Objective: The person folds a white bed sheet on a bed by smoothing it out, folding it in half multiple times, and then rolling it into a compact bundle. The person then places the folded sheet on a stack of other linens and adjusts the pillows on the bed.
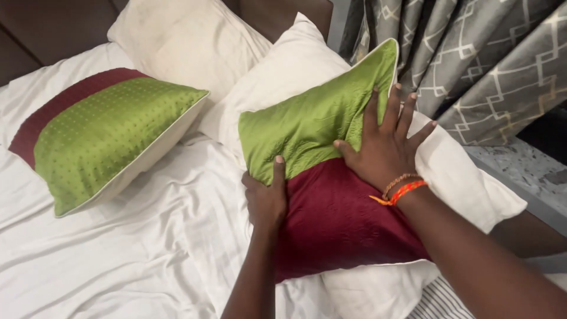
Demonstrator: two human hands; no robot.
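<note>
Left hand [266,198] clamps the near-left edge of the green-and-maroon cushion [322,177], thumb on top; right hand [384,147] lies flat, fingers spread, pressing its far side. The cushion leans on a white pillow [283,71] at the bed's right. Best kept square, pressed evenly. Satin, quilted, white-piped; 1 matching cushion [106,136] lies left.

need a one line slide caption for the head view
Left hand grips and right hand presses a green-and-maroon cushion against a white pillow.
</note>
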